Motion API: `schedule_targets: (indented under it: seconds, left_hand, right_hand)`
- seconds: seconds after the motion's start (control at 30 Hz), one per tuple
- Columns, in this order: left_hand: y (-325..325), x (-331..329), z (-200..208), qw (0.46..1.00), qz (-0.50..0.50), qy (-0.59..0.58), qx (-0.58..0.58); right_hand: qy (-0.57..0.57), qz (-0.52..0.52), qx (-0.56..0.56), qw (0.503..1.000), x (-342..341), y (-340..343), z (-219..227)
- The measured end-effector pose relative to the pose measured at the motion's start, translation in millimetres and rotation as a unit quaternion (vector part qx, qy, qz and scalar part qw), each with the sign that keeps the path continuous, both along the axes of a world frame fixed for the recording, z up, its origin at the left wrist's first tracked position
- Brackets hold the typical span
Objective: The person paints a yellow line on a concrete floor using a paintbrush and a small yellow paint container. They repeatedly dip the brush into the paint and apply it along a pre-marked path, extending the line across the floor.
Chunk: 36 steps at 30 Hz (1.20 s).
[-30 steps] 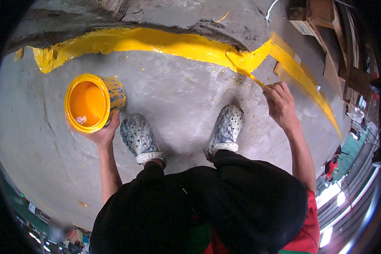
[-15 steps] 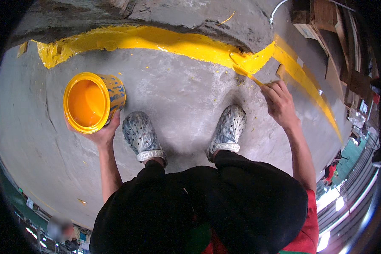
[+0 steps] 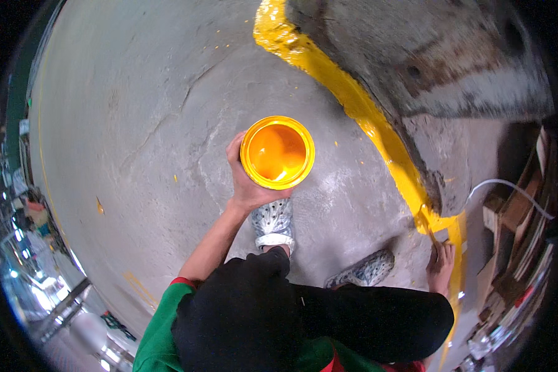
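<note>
My left hand (image 3: pixel 249 183) is closed around a yellow-rimmed paint can (image 3: pixel 247 156) with orange-yellow paint inside, its opening facing up at me. At the right, my right hand (image 3: pixel 440 265) grips a paintbrush (image 3: pixel 427 224) by its handle. The brush's tip meets the wet yellow stripe (image 3: pixel 369 118) painted on the floor, close to the corner where the stripe bends. Part of the brush blends with the yellow paint, so its bristles are hard to make out.
A rough concrete base (image 3: pixel 440 68) borders the stripe's far side. Stacked wooden boards (image 3: pixel 518 217) and a white hose (image 3: pixel 514 188) lie at the right. My clogs (image 3: pixel 273 222) stand on the grey concrete floor (image 3: pixel 167 93), which carries small yellow drips.
My view has turned, so the stripe now runs down the right side. The can has come to the middle, more upright to my view. My right hand still holds the brush at the stripe's corner.
</note>
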State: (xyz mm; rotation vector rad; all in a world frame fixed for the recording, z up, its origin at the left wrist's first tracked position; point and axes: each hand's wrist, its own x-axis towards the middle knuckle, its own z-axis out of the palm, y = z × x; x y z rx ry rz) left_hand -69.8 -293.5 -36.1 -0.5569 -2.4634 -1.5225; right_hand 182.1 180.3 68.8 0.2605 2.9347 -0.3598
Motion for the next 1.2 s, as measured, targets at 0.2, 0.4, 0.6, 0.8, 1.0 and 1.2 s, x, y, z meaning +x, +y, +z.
schedule_targets:
  seconds: [0.2, 0.4, 0.6, 0.8, 1.0, 1.2]
  left_hand:
    - [-25.1, -15.5, 0.9, 0.993, 0.113, -0.021, 0.019]
    - [-45.9, -30.2, 21.9, 0.988, 0.134, -0.045, 0.062]
    - [-54.4, -36.7, 24.2, 0.988, 0.142, -0.05, 0.022]
    - [-68.0, -7.6, 16.9, 0.979, 0.187, -0.08, 0.025]
    - [-74.3, 22.8, 10.8, 0.971, 0.206, -0.12, 0.013]
    - [-66.5, 31.3, 10.9, 0.967, 0.214, -0.136, 0.01]
  right_hand:
    - [-0.03, 0.047, 0.026, 0.998, -68.5, -24.7, 54.6]
    - [0.109, 0.123, -0.108, 0.98, -230.4, -129.3, 59.8]
    - [0.198, 0.188, -0.124, 0.954, -337.3, -180.7, -1.3]
    - [0.208, 0.262, -0.138, 0.932, -396.7, -192.2, -57.0]
    - [0.147, 0.307, -0.098, 0.935, -403.9, -196.0, -39.0]
    - [0.154, 0.292, -0.12, 0.936, -412.4, -203.3, -31.4]
